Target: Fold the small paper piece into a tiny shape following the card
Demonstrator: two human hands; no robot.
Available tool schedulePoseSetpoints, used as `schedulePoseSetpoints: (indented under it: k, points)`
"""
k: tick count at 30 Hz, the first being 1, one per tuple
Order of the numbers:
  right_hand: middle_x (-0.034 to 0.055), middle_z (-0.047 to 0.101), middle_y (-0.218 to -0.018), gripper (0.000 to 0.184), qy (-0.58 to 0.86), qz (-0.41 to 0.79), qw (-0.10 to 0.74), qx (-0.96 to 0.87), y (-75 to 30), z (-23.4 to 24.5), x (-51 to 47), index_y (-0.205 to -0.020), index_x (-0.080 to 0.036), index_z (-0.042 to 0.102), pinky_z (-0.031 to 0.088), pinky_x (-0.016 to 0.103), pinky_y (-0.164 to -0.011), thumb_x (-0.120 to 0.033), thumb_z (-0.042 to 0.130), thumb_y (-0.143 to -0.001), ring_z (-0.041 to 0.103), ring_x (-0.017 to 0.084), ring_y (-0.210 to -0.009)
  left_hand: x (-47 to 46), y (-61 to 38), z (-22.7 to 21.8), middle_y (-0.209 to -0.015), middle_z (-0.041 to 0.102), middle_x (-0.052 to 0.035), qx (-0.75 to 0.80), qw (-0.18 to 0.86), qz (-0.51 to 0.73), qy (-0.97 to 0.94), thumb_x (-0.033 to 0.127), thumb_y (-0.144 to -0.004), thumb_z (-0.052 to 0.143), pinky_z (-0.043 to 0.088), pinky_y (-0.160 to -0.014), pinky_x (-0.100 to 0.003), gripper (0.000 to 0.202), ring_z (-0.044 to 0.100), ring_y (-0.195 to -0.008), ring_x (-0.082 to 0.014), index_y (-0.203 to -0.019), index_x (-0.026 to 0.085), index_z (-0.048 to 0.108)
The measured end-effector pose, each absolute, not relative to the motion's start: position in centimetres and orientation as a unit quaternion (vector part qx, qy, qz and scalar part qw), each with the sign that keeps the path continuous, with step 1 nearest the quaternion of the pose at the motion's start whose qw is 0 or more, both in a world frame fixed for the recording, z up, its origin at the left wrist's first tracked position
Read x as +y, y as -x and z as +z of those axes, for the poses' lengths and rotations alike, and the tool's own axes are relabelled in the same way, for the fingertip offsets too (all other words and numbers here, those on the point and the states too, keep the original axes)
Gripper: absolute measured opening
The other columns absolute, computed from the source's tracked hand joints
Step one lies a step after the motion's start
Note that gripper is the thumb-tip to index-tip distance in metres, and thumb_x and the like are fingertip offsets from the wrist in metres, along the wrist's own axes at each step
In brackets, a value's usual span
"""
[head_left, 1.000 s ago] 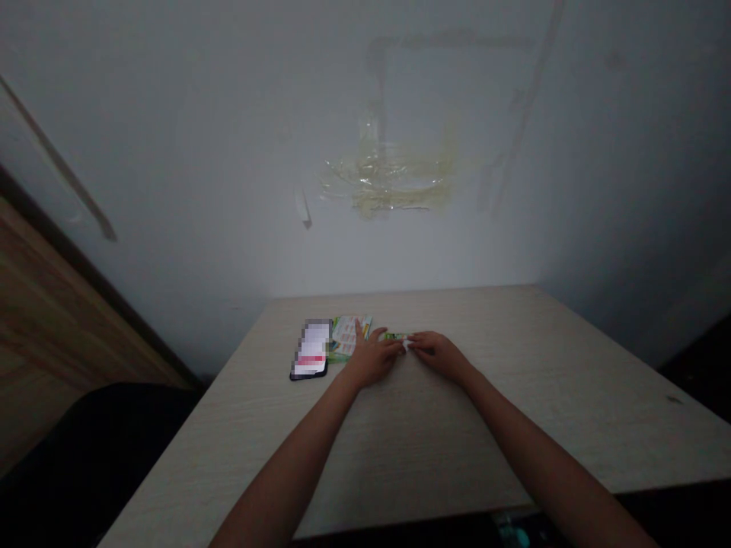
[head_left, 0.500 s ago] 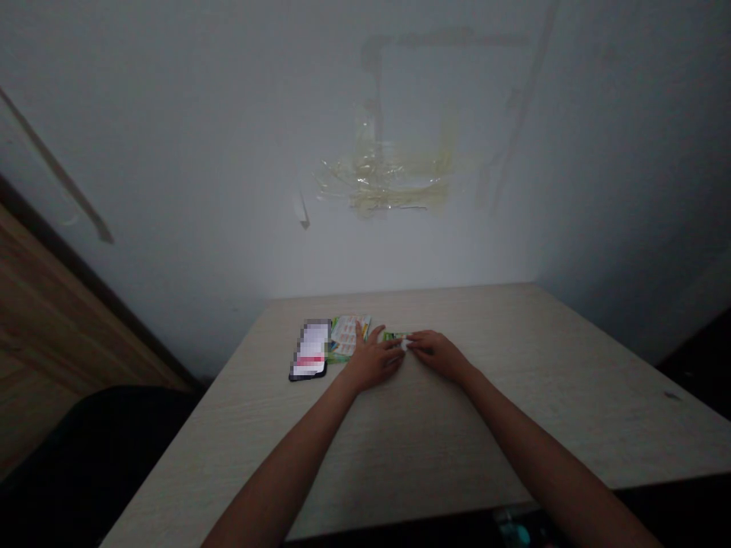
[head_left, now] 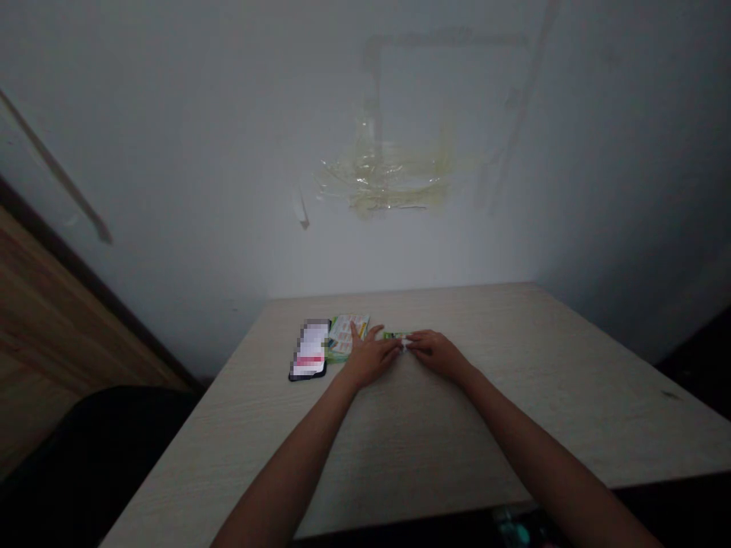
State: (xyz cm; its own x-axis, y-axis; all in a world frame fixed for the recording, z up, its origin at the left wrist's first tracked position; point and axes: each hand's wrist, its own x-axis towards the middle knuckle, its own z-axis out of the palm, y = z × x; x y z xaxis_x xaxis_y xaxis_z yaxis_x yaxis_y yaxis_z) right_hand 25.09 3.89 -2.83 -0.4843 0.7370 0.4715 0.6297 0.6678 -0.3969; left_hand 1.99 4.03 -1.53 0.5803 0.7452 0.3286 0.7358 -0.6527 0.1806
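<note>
A small green-and-white piece (head_left: 394, 336), perhaps folded paper, lies on the table between my hands, largely covered by fingers. My left hand (head_left: 370, 361) rests palm down to its left with fingers spread. Some of its fingertips touch the piece's near side, while other fingers stretch towards a printed leaflet (head_left: 343, 329). From the right, my right hand (head_left: 437, 351) has its fingers drawn together at the white part of the piece. A phone (head_left: 311, 348) with a lit, blurred-out screen lies left of the leaflet, against its edge.
The pale wood-grain table (head_left: 491, 426) meets a grey wall (head_left: 228, 152) bearing yellowed tape (head_left: 400, 183). A dark object, possibly a chair (head_left: 108, 449), stands at the left. Below the front edge is a turquoise item (head_left: 521, 533). A small dark mark (head_left: 671, 395) shows near the right edge.
My left hand's fingers have drawn closer together beside the white part, covering more of it. My right hand stays nearly in place. The leaflet has shifted very slightly left.
</note>
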Motion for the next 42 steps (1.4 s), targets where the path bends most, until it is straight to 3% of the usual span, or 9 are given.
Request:
schedulePoseSetpoints:
  k: [8, 16, 25, 42]
  points:
    - [0.0042, 0.069, -0.118, 0.028, 0.409, 0.113, 0.318, -0.848, -25.1, -2.9, 3.8, -0.108, -0.027, 0.072, 0.046, 0.040, -0.101, -0.018, 0.057, -0.085, 0.061, 0.021, -0.112, 3.2, -2.2, -1.2, -0.129, 0.063, 0.0084, 0.384, -0.047, 0.192, -0.902, 0.048, -0.096, 0.041, -0.020, -0.100, -0.076, 0.030, 0.036, -0.135, -0.0333, -0.116, 0.044, 0.063]
    - [0.0068, 0.070, -0.107, 0.028, 0.429, 0.094, 0.400, -0.805, -25.2, -3.0, 3.3, -0.108, -0.023, 0.070, 0.049, 0.037, -0.096, -0.015, 0.054, -0.086, 0.062, 0.019, -0.106, 2.7, -2.5, -0.9, -0.131, 0.062, 0.0070, 0.367, -0.078, 0.189, -0.907, 0.045, -0.094, 0.046, -0.016, -0.102, -0.077, 0.029, 0.039, -0.131, -0.0364, -0.115, 0.041, 0.064]
    - [0.0042, 0.068, -0.093, 0.008, 0.485, 0.132, 0.373, -0.780, -24.7, -3.1, 3.1, -0.094, -0.021, 0.060, 0.050, 0.030, -0.081, -0.022, 0.058, -0.086, 0.065, 0.017, -0.086, 3.0, -1.9, -1.0, -0.133, 0.059, 0.0050, 0.360, -0.062, 0.178, -0.913, 0.047, -0.095, 0.043, -0.010, -0.102, -0.079, 0.031, 0.038, -0.131, -0.0336, -0.120, 0.043, 0.061]
    - [0.0031, 0.067, -0.093, 0.008, 0.453, 0.124, 0.348, -0.811, -24.6, -2.2, 2.5, -0.091, -0.021, 0.060, 0.045, 0.029, -0.083, -0.015, 0.058, -0.085, 0.061, 0.016, -0.089, 3.2, -1.5, -1.2, -0.140, 0.054, 0.0070, 0.354, -0.045, 0.163, -0.920, 0.049, -0.095, 0.042, -0.011, -0.102, -0.078, 0.034, 0.034, -0.134, -0.0333, -0.127, 0.048, 0.054]
